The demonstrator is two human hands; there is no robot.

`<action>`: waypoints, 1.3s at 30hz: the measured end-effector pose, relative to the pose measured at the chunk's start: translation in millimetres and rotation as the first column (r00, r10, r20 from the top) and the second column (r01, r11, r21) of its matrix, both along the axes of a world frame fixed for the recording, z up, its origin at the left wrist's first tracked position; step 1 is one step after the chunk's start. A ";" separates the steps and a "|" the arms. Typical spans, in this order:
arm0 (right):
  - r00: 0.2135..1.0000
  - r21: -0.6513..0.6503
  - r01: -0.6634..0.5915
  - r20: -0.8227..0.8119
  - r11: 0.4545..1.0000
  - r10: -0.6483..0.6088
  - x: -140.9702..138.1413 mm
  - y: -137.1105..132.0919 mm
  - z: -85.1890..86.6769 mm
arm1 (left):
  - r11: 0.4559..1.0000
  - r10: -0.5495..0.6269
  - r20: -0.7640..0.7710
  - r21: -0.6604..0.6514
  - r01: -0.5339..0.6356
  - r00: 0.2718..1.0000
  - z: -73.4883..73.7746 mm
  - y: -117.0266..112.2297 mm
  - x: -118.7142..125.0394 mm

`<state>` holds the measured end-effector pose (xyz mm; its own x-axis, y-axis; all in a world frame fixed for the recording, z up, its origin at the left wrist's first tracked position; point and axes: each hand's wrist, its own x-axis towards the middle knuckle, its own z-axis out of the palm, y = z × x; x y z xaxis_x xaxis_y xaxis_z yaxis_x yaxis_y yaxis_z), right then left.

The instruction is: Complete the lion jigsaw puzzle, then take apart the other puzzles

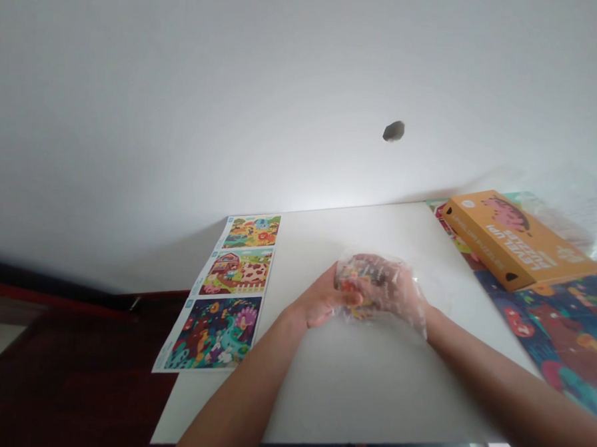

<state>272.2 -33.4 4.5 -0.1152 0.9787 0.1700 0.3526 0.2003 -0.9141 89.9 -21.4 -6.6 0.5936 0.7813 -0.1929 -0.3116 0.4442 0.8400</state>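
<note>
My left hand (319, 298) and my right hand (392, 292) meet over the white table (360, 387), both gripping a clear plastic bag (370, 287). The bag wraps over my right hand's fingers and blurs them. Small colourful pieces, probably puzzle pieces, show through the plastic (350, 286), but I cannot make out their number or shapes. My left thumb presses on the bag's near side.
A printed strip of cartoon scenes (225, 293) lies along the table's left edge. At the right are an orange puzzle box (512, 241) and a large colourful puzzle sheet (563, 331). A white wall rises behind, and a dark red floor lies left.
</note>
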 end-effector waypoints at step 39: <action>0.973 0.155 -0.004 -0.226 0.988 0.039 5.7 17.6 -16.6 | 0.966 0.153 0.153 -0.233 -0.115 0.976 7.3 14.5 -6.3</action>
<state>277.8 -15.8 -12.0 -0.0768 0.9369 0.3411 0.1333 0.3487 -0.9277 83.6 -6.9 0.7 0.5250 0.8050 -0.2764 -0.5098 0.5575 0.6552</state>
